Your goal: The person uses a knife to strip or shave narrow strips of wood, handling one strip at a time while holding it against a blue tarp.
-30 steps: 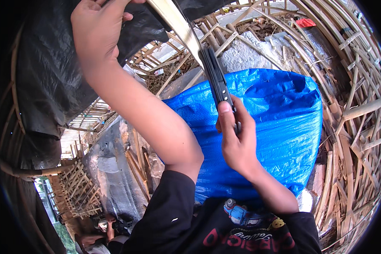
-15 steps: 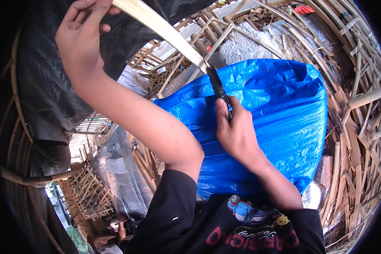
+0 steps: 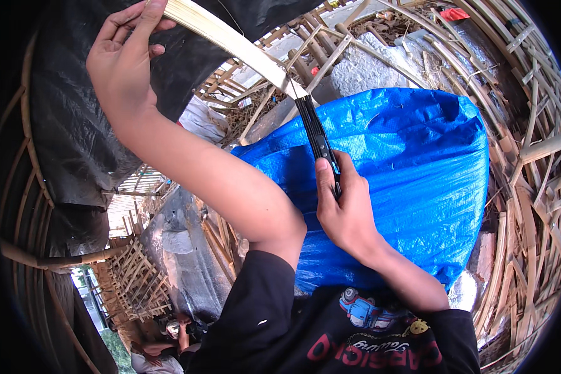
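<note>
At the upper left my left hand (image 3: 128, 59) is closed on one end of a long, pale bamboo strip (image 3: 230, 43), pinched between thumb and fingers. The strip slants down to the right. My right hand (image 3: 349, 209) grips a black knife (image 3: 320, 140) with rivets on its handle, thumb along the side. The knife's far end meets the strip's lower end, where the bamboo looks whitish and frayed. Exactly how the edge sits in the bamboo I cannot tell. A blue plastic tarp (image 3: 411, 193) covers my lap beneath my right hand.
Cut bamboo strips (image 3: 523, 249) are heaped along the right side. Behind the tarp lies a grey stone-like block (image 3: 368, 65). Black sheeting (image 3: 75, 124) hangs at the left, above a woven bamboo panel (image 3: 134, 277). Another person (image 3: 168, 343) is at the lower left.
My right hand and the knife have shifted slightly, and more of the knife's dark length shows. The strip has turned a little, still held by my left hand. The view has moved slightly.
</note>
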Tool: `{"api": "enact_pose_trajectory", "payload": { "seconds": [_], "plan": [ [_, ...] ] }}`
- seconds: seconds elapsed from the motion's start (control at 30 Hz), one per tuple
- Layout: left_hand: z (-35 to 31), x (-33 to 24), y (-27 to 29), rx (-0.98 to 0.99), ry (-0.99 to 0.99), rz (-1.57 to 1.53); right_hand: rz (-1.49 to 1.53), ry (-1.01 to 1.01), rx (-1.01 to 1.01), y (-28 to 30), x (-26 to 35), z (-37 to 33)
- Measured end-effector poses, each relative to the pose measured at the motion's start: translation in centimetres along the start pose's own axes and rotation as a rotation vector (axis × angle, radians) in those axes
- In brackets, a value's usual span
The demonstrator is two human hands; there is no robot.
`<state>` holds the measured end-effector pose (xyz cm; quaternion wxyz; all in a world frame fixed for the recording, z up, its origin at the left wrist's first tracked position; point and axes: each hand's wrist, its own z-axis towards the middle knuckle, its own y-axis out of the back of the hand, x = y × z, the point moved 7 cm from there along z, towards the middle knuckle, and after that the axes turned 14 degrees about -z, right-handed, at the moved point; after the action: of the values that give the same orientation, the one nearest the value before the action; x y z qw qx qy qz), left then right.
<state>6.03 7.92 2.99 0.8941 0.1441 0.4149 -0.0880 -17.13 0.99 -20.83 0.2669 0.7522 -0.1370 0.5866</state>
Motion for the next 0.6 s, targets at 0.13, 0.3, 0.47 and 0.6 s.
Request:
{"api": "enact_pose_trajectory", "payload": {
  "seconds": [0.13, 0.3, 0.47, 0.6],
  "plan": [
    [0.0, 0.0, 0.4, -0.006, 0.005, 0.024, 0.098, -0.015, 0.019, 0.2, 1.3, -0.6],
    [-0.3, -0.3, -0.4, -0.005, -0.024, 0.022, -0.013, 0.009, -0.017, -0.2, 0.8, -0.2],
    [-0.2, -0.2, 0.6, -0.065, -0.011, 0.076, 0.088, -0.047, 0.093, 0.0, 1.8, -0.3],
    [0.2, -0.2, -0.5, -0.011, -0.009, -0.019, 0.024, 0.177, -0.051, 0.3, 2.9, -0.9]
  ]
}}
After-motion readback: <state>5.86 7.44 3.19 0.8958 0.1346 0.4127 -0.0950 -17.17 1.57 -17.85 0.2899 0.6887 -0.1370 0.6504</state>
